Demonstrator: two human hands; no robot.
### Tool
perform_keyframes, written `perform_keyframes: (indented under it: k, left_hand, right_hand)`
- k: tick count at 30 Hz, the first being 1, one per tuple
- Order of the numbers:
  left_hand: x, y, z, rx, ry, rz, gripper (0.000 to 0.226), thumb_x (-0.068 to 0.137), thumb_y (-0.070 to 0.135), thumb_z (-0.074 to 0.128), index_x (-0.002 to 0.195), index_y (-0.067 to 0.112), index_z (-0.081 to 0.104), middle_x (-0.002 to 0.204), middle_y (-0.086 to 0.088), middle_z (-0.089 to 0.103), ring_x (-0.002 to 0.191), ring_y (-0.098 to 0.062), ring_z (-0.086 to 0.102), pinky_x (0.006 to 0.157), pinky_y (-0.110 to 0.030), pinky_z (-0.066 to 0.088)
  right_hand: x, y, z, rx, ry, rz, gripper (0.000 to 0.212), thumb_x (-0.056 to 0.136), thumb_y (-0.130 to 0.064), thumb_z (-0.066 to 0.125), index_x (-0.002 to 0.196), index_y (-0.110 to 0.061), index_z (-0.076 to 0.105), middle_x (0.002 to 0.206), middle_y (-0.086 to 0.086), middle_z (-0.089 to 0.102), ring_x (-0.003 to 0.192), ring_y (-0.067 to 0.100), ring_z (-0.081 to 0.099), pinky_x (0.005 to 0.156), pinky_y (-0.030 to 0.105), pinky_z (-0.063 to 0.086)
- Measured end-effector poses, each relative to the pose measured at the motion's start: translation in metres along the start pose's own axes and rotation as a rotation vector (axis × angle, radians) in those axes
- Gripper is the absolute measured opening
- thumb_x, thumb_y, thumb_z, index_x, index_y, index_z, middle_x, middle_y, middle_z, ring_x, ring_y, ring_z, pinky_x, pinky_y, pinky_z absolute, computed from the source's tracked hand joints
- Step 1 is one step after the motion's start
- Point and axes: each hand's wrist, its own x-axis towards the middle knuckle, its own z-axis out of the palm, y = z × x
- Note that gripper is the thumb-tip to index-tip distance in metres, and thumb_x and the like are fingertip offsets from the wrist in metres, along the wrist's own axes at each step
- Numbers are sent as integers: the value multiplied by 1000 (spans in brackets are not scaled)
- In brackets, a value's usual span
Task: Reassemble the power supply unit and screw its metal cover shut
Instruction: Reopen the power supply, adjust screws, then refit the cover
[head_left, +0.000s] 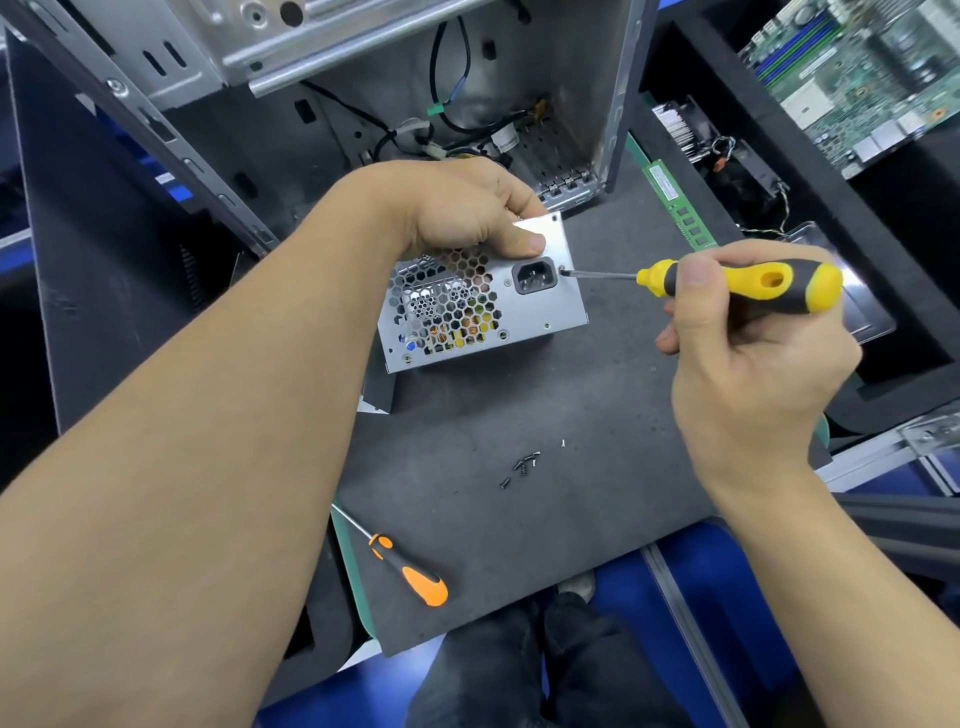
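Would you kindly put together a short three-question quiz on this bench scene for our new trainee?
1. True or false: the left hand holds the power supply unit steady.
2. Which tool does the right hand grip? A) orange-handled screwdriver B) yellow-handled screwdriver C) pliers
3. Fill in: the driven screw sits just to the right of the unit's ____ socket.

Key: 1 true; 2 B; 3 power. The loose screws lie on the grey mat, nearer the person than the unit.
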Motion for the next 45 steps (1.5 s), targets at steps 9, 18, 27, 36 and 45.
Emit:
perform_keyframes:
  k: [9, 18, 27, 36, 45]
  left_hand:
    - [-3, 2, 2, -17, -6, 2, 10, 93, 9, 66, 98, 14, 72, 76, -2, 71, 61, -10, 60, 59, -25, 42]
    - [-4, 0, 3, -13, 0, 1, 8, 92, 12, 68, 95, 16, 74, 77, -5, 70, 63, -14, 57, 61, -27, 39]
    - [-3, -1, 2, -15, 7, 8, 8, 91, 12, 69, 94, 16, 75, 72, -1, 69, 58, -11, 57, 56, -23, 41]
    - [-2, -1, 2, -13, 8, 12, 8, 91, 12, 69, 96, 14, 75, 77, -4, 70, 62, -12, 58, 63, -27, 42]
    - [1, -4, -1, -9, 8, 16, 8, 82, 20, 73, 90, 19, 76, 77, -1, 70, 62, -10, 58, 60, -24, 42]
  right_hand:
    - [5, -5, 3, 39, 24, 20, 11, 98, -34, 61, 92, -28, 53, 85, -11, 67, 58, 18, 64, 54, 45, 51]
    - [5, -6, 1, 25, 30, 28, 14, 97, -37, 60, 91, -28, 52, 80, -15, 67, 57, 17, 65, 54, 40, 51]
    - [4, -7, -1, 38, 35, 80, 15, 96, -38, 61, 90, -25, 54, 78, -11, 70, 55, 18, 64, 55, 38, 51]
    - [4, -9, -1, 37, 5, 97, 15, 97, -35, 61, 91, -23, 55, 77, -9, 69, 57, 18, 65, 55, 43, 52]
    - [18, -20, -3, -76, -100, 39, 23, 94, -34, 68, 89, -13, 60, 83, 5, 69, 69, 27, 67, 62, 44, 53]
